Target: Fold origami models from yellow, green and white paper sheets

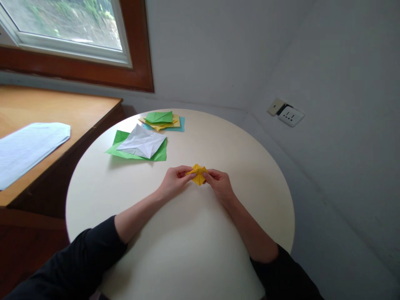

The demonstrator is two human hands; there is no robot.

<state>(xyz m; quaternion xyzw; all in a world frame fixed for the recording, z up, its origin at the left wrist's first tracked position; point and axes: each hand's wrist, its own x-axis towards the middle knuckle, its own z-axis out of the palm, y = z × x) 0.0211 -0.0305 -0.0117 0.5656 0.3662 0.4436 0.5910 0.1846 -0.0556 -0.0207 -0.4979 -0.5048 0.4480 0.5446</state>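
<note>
A small folded yellow paper piece (198, 173) is held just above the round cream table (193, 246), near its middle. My left hand (175, 180) pinches its left side with thumb and fingers. My right hand (219, 183) pinches its right side. Both forearms reach in from the bottom of the view in dark sleeves pushed up.
Behind the hands lie a creased white sheet (142, 141) on a green sheet (120, 148), and a small stack of green, yellow and blue papers (162, 120). A wooden desk (59, 108) with a pale blue paper (28, 148) stands left. Grey walls and a wall socket (286, 112) are at the right.
</note>
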